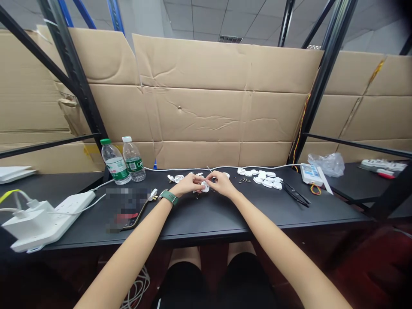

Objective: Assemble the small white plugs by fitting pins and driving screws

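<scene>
My left hand (pixel 189 184), with a green watch band at the wrist, is closed on a small round white plastic piece (pixel 205 186) just above the black table. My right hand (pixel 222 183) meets it from the other side, its fingers pinched together against the piece. A thin, pale stick-like thing (pixel 209 169) juts up from the right fingertips; its lower part is hidden. White plastic parts (pixel 179 178) lie beside my left hand. To the right are several rounded white pieces (pixel 267 183) and scattered tiny screws (pixel 244 180).
Black tweezers or pliers (pixel 296 195) lie right of the white pieces, near a white box with buttons (pixel 311 175). Two water bottles (pixel 116 165) stand at back left. A phone (pixel 137 219) and power strip (pixel 61 219) lie at left. Cardboard (pixel 199 116) walls the back.
</scene>
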{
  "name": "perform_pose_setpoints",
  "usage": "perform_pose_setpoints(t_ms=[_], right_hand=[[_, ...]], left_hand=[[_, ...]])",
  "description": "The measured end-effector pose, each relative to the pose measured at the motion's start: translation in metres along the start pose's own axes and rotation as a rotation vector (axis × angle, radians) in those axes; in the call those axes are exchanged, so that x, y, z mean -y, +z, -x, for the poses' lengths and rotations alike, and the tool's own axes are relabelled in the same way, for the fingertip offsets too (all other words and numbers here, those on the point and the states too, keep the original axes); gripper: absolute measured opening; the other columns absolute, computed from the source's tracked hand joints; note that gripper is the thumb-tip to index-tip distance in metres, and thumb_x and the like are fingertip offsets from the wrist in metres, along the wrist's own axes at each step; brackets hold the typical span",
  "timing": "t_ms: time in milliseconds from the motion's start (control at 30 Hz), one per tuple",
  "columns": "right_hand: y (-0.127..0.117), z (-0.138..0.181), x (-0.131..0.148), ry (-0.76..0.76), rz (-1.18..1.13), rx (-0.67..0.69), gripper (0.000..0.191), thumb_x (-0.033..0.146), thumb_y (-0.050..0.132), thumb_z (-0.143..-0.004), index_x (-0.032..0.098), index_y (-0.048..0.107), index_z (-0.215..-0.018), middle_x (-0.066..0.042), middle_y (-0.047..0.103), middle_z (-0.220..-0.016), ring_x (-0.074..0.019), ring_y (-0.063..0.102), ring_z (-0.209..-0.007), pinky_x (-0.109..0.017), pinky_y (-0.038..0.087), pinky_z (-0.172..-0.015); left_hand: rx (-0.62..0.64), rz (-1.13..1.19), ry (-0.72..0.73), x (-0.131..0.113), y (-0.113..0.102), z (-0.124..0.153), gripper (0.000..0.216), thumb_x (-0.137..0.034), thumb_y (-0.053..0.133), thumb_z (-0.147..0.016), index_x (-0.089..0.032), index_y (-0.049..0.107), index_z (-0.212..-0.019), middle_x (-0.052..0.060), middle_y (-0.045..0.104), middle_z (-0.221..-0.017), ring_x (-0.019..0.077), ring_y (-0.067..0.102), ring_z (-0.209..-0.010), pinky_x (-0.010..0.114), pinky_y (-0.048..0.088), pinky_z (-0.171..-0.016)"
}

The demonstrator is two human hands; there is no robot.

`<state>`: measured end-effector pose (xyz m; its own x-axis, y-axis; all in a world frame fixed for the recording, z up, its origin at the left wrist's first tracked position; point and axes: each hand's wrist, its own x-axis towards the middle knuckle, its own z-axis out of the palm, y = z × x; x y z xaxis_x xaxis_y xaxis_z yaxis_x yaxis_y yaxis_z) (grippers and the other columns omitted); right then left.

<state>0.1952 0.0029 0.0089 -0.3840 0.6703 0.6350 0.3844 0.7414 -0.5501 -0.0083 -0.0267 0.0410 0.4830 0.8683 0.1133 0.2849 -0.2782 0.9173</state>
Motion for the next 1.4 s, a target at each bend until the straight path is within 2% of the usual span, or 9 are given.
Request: perform_pose_setpoints(t_ms=[467, 600, 733, 1067, 1400], right_hand=[[0.0, 0.002, -0.002, -0.076, 0.069, 0.053, 0.007, 0.026, 0.066, -0.09, 0.019, 0.068, -0.089, -0.002, 0.069, -0.091, -0.0152, 0.06, -0.082, -0.028, 0.044, -0.078], [-0.008, 0.005, 0.011, -0.109, 0.187, 0.092, 0.006, 0.022, 0.062, -0.093, 0.019, 0.068, -0.091, -0.004, 0.066, -0.095, -0.0159, 0.061, -0.087, -0.027, 0.044, -0.08], [-0.012, 0.007, 0.022, -0.113, 0.346, 0.128, 0.008, 0.022, 0.058, -0.097, 0.02, 0.066, -0.096, -0.005, 0.065, -0.098, -0.0147, 0.06, -0.085, -0.026, 0.042, -0.077], [-0.009, 0.007, 0.027, -0.101, 0.64, 0.205, 0.023, 0.034, 0.047, -0.104, 0.019, 0.065, -0.103, -0.006, 0.063, -0.102, -0.0141, 0.06, -0.079, -0.024, 0.039, -0.067], [-0.004, 0.006, 0.032, -0.075, 0.806, 0.272, 0.031, 0.036, 0.038, -0.107, 0.019, 0.064, -0.106, -0.009, 0.063, -0.104, -0.0167, 0.062, -0.076, -0.027, 0.04, -0.066]], left_hand=[[0.018, -0.009, 0.016, 0.008, -0.002, -0.003, 0.04, -0.038, 0.08, -0.072, -0.019, 0.079, -0.107, 0.01, 0.077, -0.095, 0.0226, 0.07, -0.08, 0.032, 0.055, -0.071], [0.033, -0.019, 0.019, 0.005, -0.002, -0.002, 0.041, -0.037, 0.079, -0.073, -0.017, 0.078, -0.109, 0.011, 0.077, -0.095, 0.0221, 0.07, -0.079, 0.032, 0.056, -0.071], [0.022, -0.033, 0.0, 0.003, -0.001, -0.002, 0.04, -0.036, 0.079, -0.073, -0.015, 0.078, -0.107, 0.01, 0.077, -0.092, 0.0196, 0.068, -0.074, 0.031, 0.056, -0.072], [0.033, -0.013, -0.011, 0.008, -0.002, -0.005, 0.042, -0.037, 0.079, -0.073, -0.015, 0.077, -0.108, 0.01, 0.077, -0.097, 0.0222, 0.07, -0.084, 0.033, 0.057, -0.075], [0.043, -0.047, 0.01, 0.014, -0.002, -0.007, 0.039, -0.035, 0.077, -0.074, -0.012, 0.078, -0.106, 0.012, 0.076, -0.09, 0.021, 0.069, -0.073, 0.037, 0.058, -0.075]])
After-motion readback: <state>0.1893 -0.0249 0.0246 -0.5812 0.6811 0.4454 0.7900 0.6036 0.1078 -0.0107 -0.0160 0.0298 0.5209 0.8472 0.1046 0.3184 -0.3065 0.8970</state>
